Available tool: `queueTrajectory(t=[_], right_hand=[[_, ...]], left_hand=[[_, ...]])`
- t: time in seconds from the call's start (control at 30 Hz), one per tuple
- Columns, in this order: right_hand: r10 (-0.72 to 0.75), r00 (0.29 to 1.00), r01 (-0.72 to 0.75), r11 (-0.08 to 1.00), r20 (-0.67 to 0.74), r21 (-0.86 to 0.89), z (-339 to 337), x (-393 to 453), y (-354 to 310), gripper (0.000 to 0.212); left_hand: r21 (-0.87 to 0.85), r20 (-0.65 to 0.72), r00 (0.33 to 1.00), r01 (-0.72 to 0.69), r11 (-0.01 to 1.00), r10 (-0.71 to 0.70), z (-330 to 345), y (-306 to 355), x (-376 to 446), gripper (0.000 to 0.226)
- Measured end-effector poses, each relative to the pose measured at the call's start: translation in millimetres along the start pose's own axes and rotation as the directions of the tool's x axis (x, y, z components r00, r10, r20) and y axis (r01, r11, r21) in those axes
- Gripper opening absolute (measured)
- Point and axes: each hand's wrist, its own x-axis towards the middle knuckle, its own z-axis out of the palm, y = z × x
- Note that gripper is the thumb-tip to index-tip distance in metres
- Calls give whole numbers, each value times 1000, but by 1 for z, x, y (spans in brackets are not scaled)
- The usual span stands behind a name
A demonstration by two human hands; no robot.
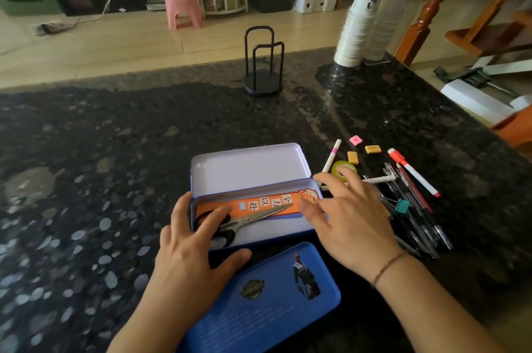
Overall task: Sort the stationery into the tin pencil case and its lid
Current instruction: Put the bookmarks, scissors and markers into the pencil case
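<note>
tin pencil case [253, 234] lies open on the worktop [86, 179] at 6 o'clock, scissors [247, 220] and orange bookmark [259, 204] inside | your left hand [195, 240] rests on the case's 9 o'clock end, fingers spread | your right hand [351, 217], fingers loose, holds nothing | pens [414, 208] and erasers [352, 157] at 3 o'clock

Pink stool [183, 9] on wooden floor [138, 41]
</note>
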Motion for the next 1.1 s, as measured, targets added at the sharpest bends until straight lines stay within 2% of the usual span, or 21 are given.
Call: queueTrajectory(t=[0.07,0.17,0.3,0.37,0.43,0.47,0.57,0.7,0.8,1.0,1.1], right_hand=[[14,997,-14,1000,70,4,3,-1,8,82],[-12,997,10,1000,72,19,4,-2,13,83],[-48,995,38,994,92,100,4,-2,18,74],[-43,998,51,976,-43,213,-3,1,27,53],[54,966,24,955,-254,297,-9,7,46,24],[107,950,-14,954,-294,300,-10,11,55,15],[153,966,-110,973,-210,204,-6,33,68,22],[-43,998,44,999,-44,8,-12,84,64,29],[-72,989,92,984,131,-154,-19,107,60,21],[-191,946,234,962,262,-141,-16,115,74,16],[-241,932,293,941,269,-171,-20,121,78,12]], left_hand=[[36,-8,1000,-16,999,16,2,0,0,54],[17,-40,999,-23,1000,24,1,-1,2,39],[7,-51,999,-19,1000,19,1,-1,1,36],[9,-56,998,-18,1000,19,1,0,1,43],[13,-44,999,-14,1000,14,0,0,2,58],[7,-35,999,-12,1000,12,-1,-1,3,65],[-27,-11,1000,-24,999,24,-3,-4,5,75],[-62,18,999,-44,997,46,-6,-7,8,84],[-103,45,998,-46,994,51,-8,-10,9,88],[-104,111,993,-34,994,46,-14,-9,7,89],[-89,130,991,-31,996,42,-15,-11,4,89]])
